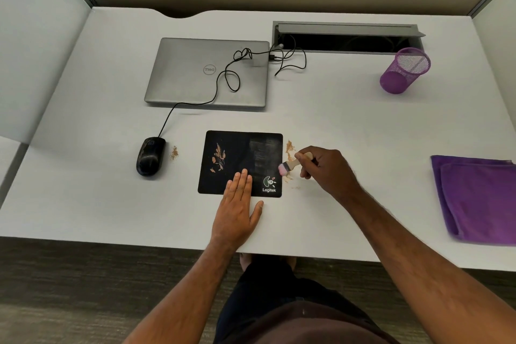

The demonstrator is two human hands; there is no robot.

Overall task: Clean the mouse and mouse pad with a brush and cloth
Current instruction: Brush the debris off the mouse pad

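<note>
Brushing step: the right hand grips a small wooden-handled pink-bristled brush at the right edge of the black rectangular fabric mouse pad. The left hand, fingers flat, pins the pad's near edge. Next, judged: sweep the brown debris lying beyond the left fingertips. The black corded mouse and folded purple cloth wait on either side.

Left hand flat, fingers straight, right hand curled, gripping

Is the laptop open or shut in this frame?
Shut. The laptop lies flat on the desk with its lid down, logo facing up, and the mouse cable draped across the lid.
</note>
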